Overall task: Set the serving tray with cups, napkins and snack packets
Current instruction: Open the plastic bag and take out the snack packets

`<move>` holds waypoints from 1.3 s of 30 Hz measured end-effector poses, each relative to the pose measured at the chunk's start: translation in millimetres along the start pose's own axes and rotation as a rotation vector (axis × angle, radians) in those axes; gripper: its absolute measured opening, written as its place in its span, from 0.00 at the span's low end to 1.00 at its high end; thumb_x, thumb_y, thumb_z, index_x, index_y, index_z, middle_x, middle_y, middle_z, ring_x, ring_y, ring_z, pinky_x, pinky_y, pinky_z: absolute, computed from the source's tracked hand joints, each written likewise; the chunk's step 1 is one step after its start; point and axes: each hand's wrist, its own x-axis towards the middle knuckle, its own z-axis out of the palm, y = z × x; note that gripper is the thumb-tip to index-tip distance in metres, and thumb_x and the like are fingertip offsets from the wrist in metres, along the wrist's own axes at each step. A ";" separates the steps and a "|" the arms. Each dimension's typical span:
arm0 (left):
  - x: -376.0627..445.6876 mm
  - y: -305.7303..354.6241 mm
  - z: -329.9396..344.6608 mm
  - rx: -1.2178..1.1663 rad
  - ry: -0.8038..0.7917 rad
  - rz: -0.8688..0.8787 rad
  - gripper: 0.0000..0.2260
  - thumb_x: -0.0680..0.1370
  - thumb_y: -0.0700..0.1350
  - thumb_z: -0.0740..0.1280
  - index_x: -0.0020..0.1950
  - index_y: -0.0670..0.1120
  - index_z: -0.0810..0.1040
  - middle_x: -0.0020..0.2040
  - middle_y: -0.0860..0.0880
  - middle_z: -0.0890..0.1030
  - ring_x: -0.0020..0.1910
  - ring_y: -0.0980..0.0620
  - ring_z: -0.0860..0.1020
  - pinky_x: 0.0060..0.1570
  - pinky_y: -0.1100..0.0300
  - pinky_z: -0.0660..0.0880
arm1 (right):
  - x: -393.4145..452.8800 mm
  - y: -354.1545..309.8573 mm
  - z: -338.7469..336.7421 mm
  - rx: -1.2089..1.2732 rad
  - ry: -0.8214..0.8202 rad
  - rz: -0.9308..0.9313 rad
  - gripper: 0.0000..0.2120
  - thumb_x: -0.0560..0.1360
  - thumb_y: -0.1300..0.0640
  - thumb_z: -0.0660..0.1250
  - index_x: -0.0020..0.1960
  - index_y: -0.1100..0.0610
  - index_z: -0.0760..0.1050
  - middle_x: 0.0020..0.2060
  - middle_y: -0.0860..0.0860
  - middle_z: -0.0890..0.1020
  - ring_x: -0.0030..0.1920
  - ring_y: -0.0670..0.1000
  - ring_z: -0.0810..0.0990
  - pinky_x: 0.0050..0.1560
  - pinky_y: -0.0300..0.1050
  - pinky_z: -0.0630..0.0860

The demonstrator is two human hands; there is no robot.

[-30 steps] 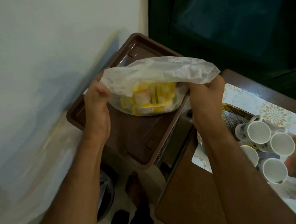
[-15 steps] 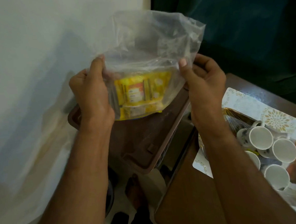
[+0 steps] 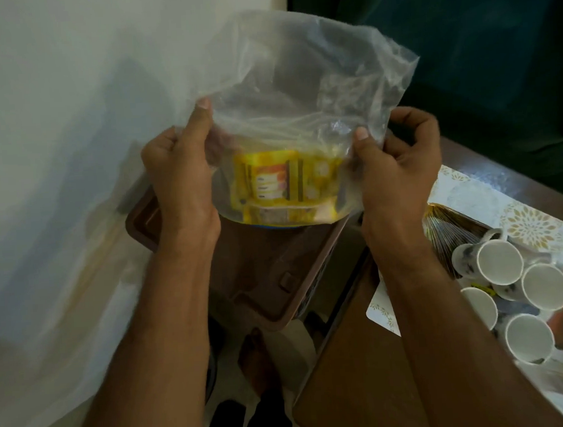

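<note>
I hold a clear plastic bag (image 3: 299, 81) upright above the brown serving tray (image 3: 261, 279). Yellow snack packets (image 3: 285, 187) lie at the bag's bottom. My left hand (image 3: 180, 173) grips the bag's left side, and my right hand (image 3: 398, 164) grips its right side, thumbs on the near face. The tray is bare where it shows; its far part is hidden behind the bag. Several white cups (image 3: 501, 262) lie on their sides on the table at the right.
A pale wall (image 3: 73, 126) runs along the left, close to the tray. A brown table (image 3: 353, 372) at the right carries a white patterned mat (image 3: 468, 197) and a stack of gold-edged items (image 3: 447, 234). My foot (image 3: 258, 361) shows on the floor below.
The bag has risen off the tray and been turned upright, with its folded top opened out above my hands. Both hands moved up with it, thumbs now on the near face.
</note>
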 end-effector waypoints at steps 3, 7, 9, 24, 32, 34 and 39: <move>-2.4 -7.6 -11.1 0.073 -0.243 0.027 0.07 0.73 0.47 0.78 0.45 0.45 0.84 0.44 0.45 0.86 0.46 0.48 0.84 0.51 0.52 0.81 | 3.3 0.1 -0.4 0.063 0.008 0.063 0.16 0.78 0.70 0.69 0.63 0.66 0.68 0.45 0.60 0.84 0.35 0.47 0.84 0.34 0.38 0.80; -9.4 -21.6 -14.9 0.172 -0.142 0.014 0.07 0.75 0.38 0.77 0.41 0.48 0.85 0.33 0.56 0.86 0.35 0.57 0.83 0.43 0.60 0.80 | 7.3 9.4 -3.8 0.056 -0.059 0.115 0.24 0.78 0.64 0.72 0.70 0.63 0.66 0.52 0.60 0.86 0.48 0.49 0.88 0.50 0.46 0.85; -7.7 -21.4 -5.9 0.126 -0.034 -0.017 0.12 0.76 0.37 0.75 0.34 0.48 0.84 0.30 0.55 0.84 0.33 0.55 0.80 0.41 0.58 0.78 | 7.4 17.5 -8.7 -0.035 -0.221 0.144 0.33 0.75 0.60 0.76 0.74 0.61 0.64 0.56 0.59 0.85 0.57 0.52 0.86 0.61 0.53 0.83; -2.4 -15.2 -11.6 0.192 -0.141 -0.005 0.15 0.71 0.41 0.81 0.56 0.42 0.84 0.48 0.44 0.88 0.47 0.47 0.86 0.49 0.53 0.84 | 7.9 16.3 -4.9 -0.017 -0.145 0.158 0.10 0.79 0.67 0.70 0.56 0.72 0.75 0.38 0.58 0.86 0.36 0.54 0.87 0.38 0.51 0.86; -15.7 -7.6 -6.7 -0.059 0.081 0.107 0.19 0.76 0.30 0.69 0.60 0.46 0.68 0.34 0.51 0.85 0.31 0.52 0.83 0.32 0.59 0.79 | 8.3 6.4 -12.6 -0.001 -0.242 0.006 0.23 0.75 0.76 0.64 0.65 0.56 0.67 0.48 0.67 0.85 0.39 0.60 0.86 0.39 0.50 0.83; -19.1 -4.8 -6.9 -0.004 0.046 0.224 0.21 0.75 0.30 0.66 0.58 0.49 0.63 0.35 0.48 0.82 0.30 0.46 0.82 0.34 0.55 0.79 | 10.0 4.5 -12.4 -0.040 -0.268 -0.011 0.22 0.74 0.77 0.62 0.64 0.61 0.73 0.49 0.68 0.83 0.45 0.61 0.85 0.41 0.51 0.83; -19.0 -3.3 -10.9 0.244 -0.104 0.374 0.14 0.76 0.31 0.66 0.56 0.44 0.83 0.47 0.50 0.86 0.47 0.52 0.85 0.51 0.52 0.80 | 11.4 4.5 -13.2 -0.200 -0.294 -0.019 0.23 0.76 0.76 0.65 0.69 0.63 0.78 0.59 0.62 0.82 0.61 0.53 0.81 0.66 0.52 0.80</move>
